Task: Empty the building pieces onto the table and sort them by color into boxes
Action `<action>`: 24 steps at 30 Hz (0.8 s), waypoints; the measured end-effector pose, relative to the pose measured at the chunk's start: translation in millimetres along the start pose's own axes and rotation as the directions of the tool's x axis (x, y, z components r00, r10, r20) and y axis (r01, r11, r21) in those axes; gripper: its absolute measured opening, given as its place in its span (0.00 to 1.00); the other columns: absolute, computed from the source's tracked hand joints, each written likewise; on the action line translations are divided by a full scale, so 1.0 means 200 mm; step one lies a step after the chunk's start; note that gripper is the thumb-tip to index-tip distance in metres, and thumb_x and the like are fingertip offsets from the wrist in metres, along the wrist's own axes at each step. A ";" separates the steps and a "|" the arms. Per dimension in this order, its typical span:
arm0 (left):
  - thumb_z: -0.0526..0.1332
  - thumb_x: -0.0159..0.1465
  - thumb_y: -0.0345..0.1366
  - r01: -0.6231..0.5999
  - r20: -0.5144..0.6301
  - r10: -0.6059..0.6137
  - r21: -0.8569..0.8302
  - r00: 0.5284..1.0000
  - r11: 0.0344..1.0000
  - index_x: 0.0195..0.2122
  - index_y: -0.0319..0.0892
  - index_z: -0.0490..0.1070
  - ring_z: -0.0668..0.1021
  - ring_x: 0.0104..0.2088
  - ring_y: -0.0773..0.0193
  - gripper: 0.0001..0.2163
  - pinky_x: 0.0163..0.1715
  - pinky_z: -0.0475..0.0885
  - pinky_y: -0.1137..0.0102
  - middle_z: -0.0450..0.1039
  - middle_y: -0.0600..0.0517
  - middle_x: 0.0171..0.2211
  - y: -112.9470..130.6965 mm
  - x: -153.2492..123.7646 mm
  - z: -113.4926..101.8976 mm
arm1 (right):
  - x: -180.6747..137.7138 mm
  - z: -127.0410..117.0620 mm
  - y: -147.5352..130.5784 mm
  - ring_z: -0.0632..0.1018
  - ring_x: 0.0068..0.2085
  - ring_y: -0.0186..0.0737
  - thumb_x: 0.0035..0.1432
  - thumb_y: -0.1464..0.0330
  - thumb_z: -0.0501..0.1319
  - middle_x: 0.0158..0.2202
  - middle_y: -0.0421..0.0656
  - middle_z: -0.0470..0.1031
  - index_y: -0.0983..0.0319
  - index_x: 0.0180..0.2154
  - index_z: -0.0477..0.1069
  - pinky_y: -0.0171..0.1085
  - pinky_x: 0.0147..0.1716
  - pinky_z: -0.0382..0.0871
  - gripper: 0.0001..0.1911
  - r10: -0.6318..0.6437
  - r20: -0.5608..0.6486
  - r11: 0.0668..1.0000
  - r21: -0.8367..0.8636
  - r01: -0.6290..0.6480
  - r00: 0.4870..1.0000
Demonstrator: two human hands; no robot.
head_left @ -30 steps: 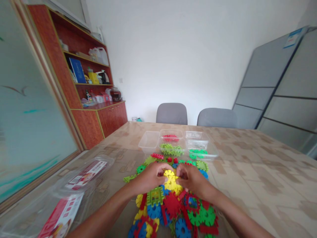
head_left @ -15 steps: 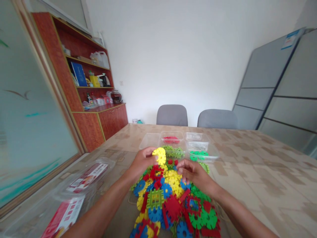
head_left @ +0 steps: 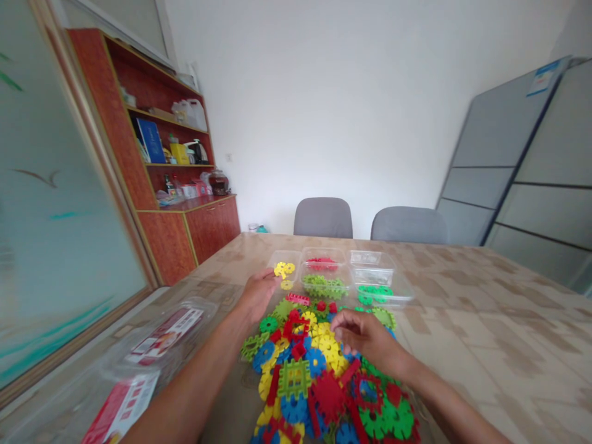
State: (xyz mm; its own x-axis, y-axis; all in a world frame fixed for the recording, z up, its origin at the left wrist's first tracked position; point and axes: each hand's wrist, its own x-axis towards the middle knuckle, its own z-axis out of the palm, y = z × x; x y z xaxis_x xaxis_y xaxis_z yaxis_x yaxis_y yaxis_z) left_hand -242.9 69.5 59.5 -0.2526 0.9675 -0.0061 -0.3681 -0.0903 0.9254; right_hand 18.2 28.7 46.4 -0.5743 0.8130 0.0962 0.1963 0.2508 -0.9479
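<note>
We are seeing at least three yellow notched discs [head_left: 283,269] sitting at the left clear container [head_left: 284,254]. The left hand [head_left: 259,291] is hanging just beside them, forearm slanting in from below; we cannot tell whether its fingers are pinching any. The right hand [head_left: 363,336] is hovering over the crowded pile of building pieces [head_left: 328,394], fingers half-curled, and we cannot tell whether the tips are meeting. Two small red blocks [head_left: 321,306] are lying by the pile's far edge. Two grey chairs [head_left: 324,217] are standing behind the surface [head_left: 467,320].
</note>
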 end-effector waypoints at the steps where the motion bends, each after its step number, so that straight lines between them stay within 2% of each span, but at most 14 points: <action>1: 0.68 0.48 0.23 -0.010 -0.007 0.010 0.015 1.000 1.000 0.30 0.38 0.73 0.78 0.42 0.59 0.09 0.51 0.69 0.65 0.77 0.50 0.30 0.00 -0.01 0.00 | 0.00 0.00 0.00 0.68 0.22 0.31 0.53 0.52 0.61 0.22 0.35 0.65 0.61 0.30 0.67 0.32 0.23 0.61 0.18 0.002 0.003 1.000 -0.006 -0.002 1.000; 4: 0.70 0.46 0.26 -0.047 -0.004 0.048 0.070 0.999 0.996 0.33 0.39 0.74 0.75 0.49 0.57 0.13 0.54 0.65 0.64 0.78 0.48 0.38 0.03 -0.04 0.01 | -0.01 -0.01 -0.02 0.68 0.23 0.32 0.53 0.52 0.61 0.23 0.36 0.65 0.60 0.30 0.66 0.32 0.23 0.62 0.17 0.003 0.019 1.000 -0.019 -0.003 1.000; 7: 0.71 0.45 0.32 -0.090 0.054 0.084 0.132 0.995 0.987 0.39 0.40 0.74 0.72 0.54 0.54 0.18 0.54 0.64 0.64 0.76 0.45 0.46 0.07 -0.09 0.02 | -0.01 -0.04 -0.05 0.68 0.23 0.33 0.56 0.55 0.59 0.24 0.36 0.65 0.60 0.31 0.66 0.32 0.24 0.61 0.15 -0.026 0.026 0.996 -0.084 0.028 0.999; 9: 0.71 0.47 0.37 -0.110 0.122 0.088 0.189 0.989 0.976 0.42 0.39 0.74 0.74 0.52 0.53 0.20 0.51 0.66 0.63 0.76 0.44 0.47 0.10 -0.12 0.03 | -0.02 -0.08 -0.07 0.68 0.24 0.34 0.58 0.58 0.57 0.24 0.37 0.66 0.60 0.32 0.67 0.32 0.24 0.59 0.12 -0.062 0.026 0.981 -0.181 0.066 0.998; 12: 0.69 0.51 0.41 -0.117 0.260 0.038 0.293 0.965 0.949 0.41 0.38 0.75 0.78 0.42 0.56 0.19 0.43 0.70 0.65 0.78 0.43 0.42 0.13 -0.18 0.06 | -0.05 -0.18 -0.11 0.69 0.27 0.37 0.60 0.63 0.54 0.26 0.39 0.70 0.60 0.33 0.69 0.33 0.26 0.58 0.09 -0.122 0.039 0.905 -0.405 0.128 0.992; 14: 0.68 0.52 0.41 -0.109 0.367 -0.033 0.359 0.930 0.927 0.39 0.37 0.76 0.79 0.37 0.57 0.16 0.37 0.70 0.67 0.79 0.44 0.39 0.13 -0.23 0.09 | -0.08 -0.25 -0.12 0.71 0.29 0.39 0.59 0.67 0.54 0.28 0.41 0.72 0.61 0.33 0.71 0.35 0.28 0.59 0.08 -0.110 0.065 0.812 -0.570 0.127 0.992; 15: 0.68 0.53 0.40 -0.132 0.436 -0.066 0.409 0.898 0.903 0.38 0.37 0.76 0.78 0.36 0.58 0.14 0.35 0.70 0.68 0.79 0.45 0.38 0.12 -0.25 0.11 | -0.10 -0.29 -0.12 0.72 0.30 0.41 0.59 0.69 0.54 0.29 0.42 0.74 0.61 0.34 0.71 0.35 0.29 0.60 0.08 -0.075 0.074 0.764 -0.636 0.105 0.994; 17: 0.65 0.56 0.37 -0.264 0.584 -0.132 0.543 0.801 0.797 0.40 0.39 0.77 0.78 0.36 0.59 0.12 0.35 0.69 0.70 0.78 0.47 0.39 0.09 -0.30 0.14 | -0.13 -0.34 -0.11 0.74 0.32 0.43 0.57 0.71 0.55 0.31 0.45 0.75 0.61 0.35 0.72 0.37 0.30 0.61 0.08 0.034 0.062 0.684 -0.729 0.022 0.997; 19: 0.62 0.59 0.35 -0.464 0.681 -0.197 0.653 0.705 0.599 0.44 0.40 0.76 0.77 0.37 0.59 0.12 0.35 0.68 0.71 0.77 0.49 0.39 0.06 -0.35 0.16 | -0.16 -0.36 -0.09 0.75 0.33 0.46 0.56 0.72 0.57 0.33 0.48 0.76 0.62 0.35 0.73 0.38 0.30 0.62 0.07 0.124 0.037 0.635 -0.770 -0.050 0.992; 21: 0.62 0.59 0.33 -0.587 0.708 -0.244 0.694 0.663 0.416 0.46 0.41 0.74 0.76 0.38 0.59 0.13 0.36 0.67 0.71 0.77 0.49 0.39 0.03 -0.39 0.17 | -0.16 -0.35 -0.07 0.75 0.34 0.47 0.54 0.73 0.59 0.33 0.49 0.77 0.63 0.34 0.74 0.38 0.31 0.62 0.06 0.161 0.038 0.622 -0.780 -0.072 0.986; 24: 0.65 0.58 0.33 -0.659 0.726 -0.279 0.687 0.628 0.305 0.48 0.45 0.73 0.75 0.43 0.57 0.16 0.41 0.66 0.70 0.75 0.49 0.43 0.00 -0.43 0.18 | -0.15 -0.29 -0.07 0.76 0.34 0.45 0.54 0.74 0.59 0.33 0.46 0.77 0.62 0.34 0.74 0.36 0.31 0.63 0.06 0.147 0.113 0.657 -0.754 -0.011 0.983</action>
State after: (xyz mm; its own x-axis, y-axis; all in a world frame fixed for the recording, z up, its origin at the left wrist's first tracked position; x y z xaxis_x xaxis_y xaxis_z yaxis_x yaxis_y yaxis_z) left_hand -188.9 -5.2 74.2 0.5941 0.8043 0.0129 0.6693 -0.5032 0.5466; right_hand 79.6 31.3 73.7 -0.6256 0.7761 -0.0790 0.7344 0.5517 -0.3953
